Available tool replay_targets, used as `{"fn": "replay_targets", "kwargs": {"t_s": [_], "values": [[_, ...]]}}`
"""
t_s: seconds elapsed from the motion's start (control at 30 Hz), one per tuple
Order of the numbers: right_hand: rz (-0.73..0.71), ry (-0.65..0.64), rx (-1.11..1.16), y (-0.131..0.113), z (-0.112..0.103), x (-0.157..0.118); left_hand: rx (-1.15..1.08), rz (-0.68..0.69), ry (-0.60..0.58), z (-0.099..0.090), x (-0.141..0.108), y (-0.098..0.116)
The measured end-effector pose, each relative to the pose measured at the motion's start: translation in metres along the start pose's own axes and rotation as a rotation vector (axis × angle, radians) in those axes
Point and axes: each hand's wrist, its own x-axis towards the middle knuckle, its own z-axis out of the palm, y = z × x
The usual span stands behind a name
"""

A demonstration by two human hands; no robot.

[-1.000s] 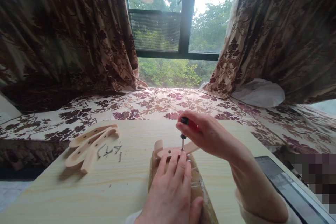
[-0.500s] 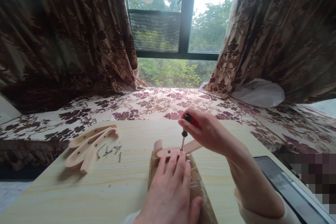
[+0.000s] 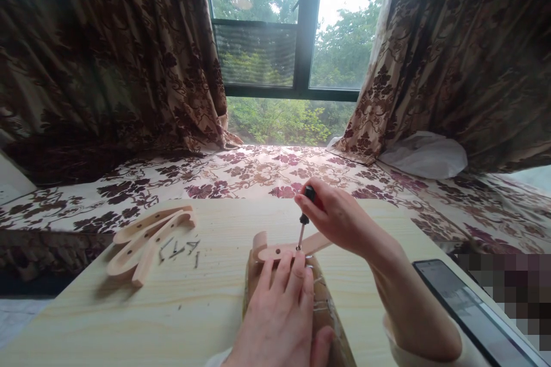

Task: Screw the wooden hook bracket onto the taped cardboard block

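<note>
On the table, mid-right: pale wooden hook with drilled holes, lying across the far end of a brown block with a shiny clear wrap; just past the left fingertips, below and left of the right hand.
Left hand: palm down on block, fingers slightly spread and pointing away, fingertips at the hook's near edge; thumb out to the right, over the block.
Right hand: curled round the screwdriver handle, thumb and index pinching near the top; raised above the hook, slightly right of it.
Screwdriver: black handle parts, metal shaft leaning a little, tip down at a hole in the hook, just beyond left fingertips; can't tell if a screw sits there.
Hook's right side: slanted wooden strip runs up to the right hand, end hidden behind it.
Spare wooden hooks: grouped on table's left, well apart from both hands.
Loose screws: scattered just right of spare hooks.
Table: pale wood grain.
Touchscreen device: right table edge, beside the right forearm.
Beyond table: floral cloth, window.
</note>
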Motion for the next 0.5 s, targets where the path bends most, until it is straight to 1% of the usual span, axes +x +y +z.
{"fn": "replay_targets", "kwargs": {"t_s": [0.1, 0.2, 0.27, 0.3, 0.33, 0.43, 0.5], "values": [[0.007, -0.015, 0.007, -0.002, 0.003, -0.001, 0.074, 0.046, 0.084, 0.003, -0.002, -0.003], [-0.001, -0.037, 0.031, -0.005, 0.003, -0.003, 0.114, 0.104, 0.152, 0.011, -0.003, -0.001], [-0.007, -0.05, 0.047, -0.006, 0.003, -0.004, 0.091, 0.091, 0.22, 0.021, -0.002, 0.003], [-0.01, -0.054, 0.057, -0.007, 0.003, -0.005, 0.069, 0.042, 0.273, 0.026, -0.001, 0.005], [-0.013, -0.059, 0.067, -0.007, 0.003, -0.005, 0.048, 0.029, 0.308, 0.032, -0.001, 0.008], [-0.012, -0.071, 0.1, -0.006, 0.003, -0.007, -0.003, 0.021, 0.357, 0.045, 0.0, 0.015], [-0.003, -0.081, 0.117, -0.004, 0.003, -0.007, -0.019, 0.003, 0.379, 0.047, 0.0, 0.018]]}}
